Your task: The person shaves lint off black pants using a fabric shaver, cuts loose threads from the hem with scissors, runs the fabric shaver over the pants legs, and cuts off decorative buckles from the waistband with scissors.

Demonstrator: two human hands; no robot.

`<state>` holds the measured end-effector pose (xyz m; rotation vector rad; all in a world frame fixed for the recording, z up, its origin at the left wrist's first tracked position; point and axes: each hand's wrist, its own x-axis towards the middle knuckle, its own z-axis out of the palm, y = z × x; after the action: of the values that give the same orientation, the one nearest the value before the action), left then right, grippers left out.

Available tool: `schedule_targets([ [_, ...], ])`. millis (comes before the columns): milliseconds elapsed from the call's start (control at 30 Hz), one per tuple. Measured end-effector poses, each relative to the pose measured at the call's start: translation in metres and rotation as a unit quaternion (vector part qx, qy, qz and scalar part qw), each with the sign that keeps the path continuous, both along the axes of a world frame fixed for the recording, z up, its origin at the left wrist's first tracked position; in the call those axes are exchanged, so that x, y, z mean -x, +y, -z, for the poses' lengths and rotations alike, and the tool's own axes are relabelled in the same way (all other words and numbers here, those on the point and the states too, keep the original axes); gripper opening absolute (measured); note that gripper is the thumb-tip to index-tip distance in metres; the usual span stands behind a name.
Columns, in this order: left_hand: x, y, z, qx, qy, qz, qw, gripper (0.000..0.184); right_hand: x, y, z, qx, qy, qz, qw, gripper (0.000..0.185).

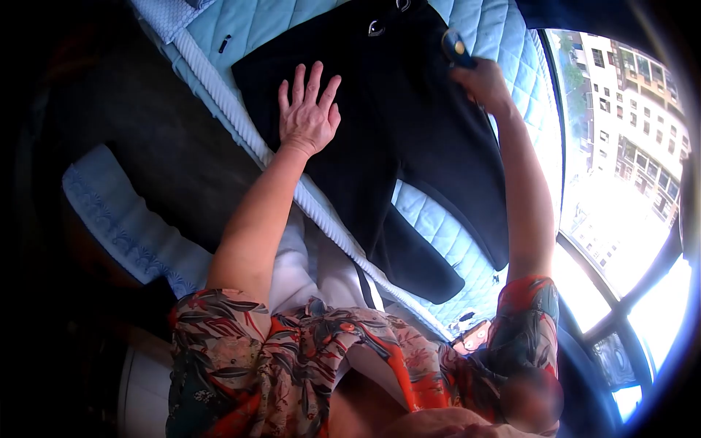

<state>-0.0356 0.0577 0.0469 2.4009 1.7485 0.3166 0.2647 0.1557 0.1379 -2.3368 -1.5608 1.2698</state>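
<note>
Black trousers lie spread over a light blue quilted cover, the waist at the far side and the legs toward me. My left hand lies flat on the trousers, fingers spread, holding nothing. At the trousers' right edge, my right hand is closed around a dark handheld tool with a rounded end and a gold-coloured spot. Its working side is hidden, so I cannot tell its exact kind. Shiny metal fittings show near the waistband.
White ribbed trim runs along the cover's near edge. A small dark object lies at the upper left. A blue patterned cloth is at the left. Bright windows stand at the right. A cartoon-like printed item is near my right sleeve.
</note>
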Motion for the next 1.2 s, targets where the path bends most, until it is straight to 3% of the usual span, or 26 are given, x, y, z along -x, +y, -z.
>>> schedule_targets([
  [67, 0.0, -0.001, 0.0, -0.002, 0.001, 0.0, 1.0, 0.055, 0.0, 0.021, 0.009, -0.085, 0.016, 0.037, 0.996, 0.032],
  [233, 0.0, -0.001, 0.001, -0.01, 0.003, 0.001, 1.0, 0.054, 0.005, 0.032, 0.003, -0.024, 0.003, -0.037, 0.999, 0.033],
  [367, 0.0, -0.001, 0.003, -0.015, 0.007, 0.001, 1.0, 0.053, 0.004, 0.022, 0.004, -0.025, 0.005, -0.026, 0.999, 0.031],
  [467, 0.0, -0.001, 0.005, -0.019, 0.014, 0.003, 1.0, 0.053, -0.004, 0.034, 0.032, -0.092, 0.014, -0.019, 0.995, 0.029],
  [500, 0.0, -0.001, 0.006, -0.022, 0.016, 0.004, 1.0, 0.054, 0.021, 0.032, 0.002, 0.09, -0.051, 0.002, 0.995, 0.051],
  [600, 0.0, -0.002, 0.008, -0.027, 0.016, 0.004, 0.999, 0.054, 0.014, -0.033, -0.008, -0.041, 0.036, 0.004, 0.999, 0.026],
  [667, 0.0, -0.002, 0.009, -0.033, 0.014, 0.003, 0.999, 0.054, 0.009, -0.085, -0.008, 0.051, 0.031, 0.005, 0.998, 0.027],
  [800, 0.001, -0.002, 0.011, -0.029, 0.018, 0.001, 0.999, 0.05, -0.01, -0.18, -0.002, 0.058, -0.056, -0.075, 0.994, 0.028],
  [867, 0.001, 0.0, 0.011, -0.043, 0.023, 0.001, 0.999, 0.052, -0.029, -0.225, -0.003, 0.048, -0.068, -0.015, 0.996, 0.027],
  [967, 0.0, -0.003, 0.012, -0.046, 0.032, 0.0, 0.998, 0.052, -0.038, -0.23, -0.008, 0.075, -0.071, -0.003, 0.995, 0.026],
  [1067, -0.002, -0.002, 0.011, -0.062, 0.03, 0.005, 0.998, 0.052, -0.006, -0.173, 0.006, -0.047, -0.065, -0.072, 0.994, 0.031],
  [1200, 0.0, -0.003, 0.011, -0.079, 0.045, 0.018, 0.996, 0.052, 0.044, -0.087, 0.029, -0.078, -0.022, -0.049, 0.995, 0.04],
])
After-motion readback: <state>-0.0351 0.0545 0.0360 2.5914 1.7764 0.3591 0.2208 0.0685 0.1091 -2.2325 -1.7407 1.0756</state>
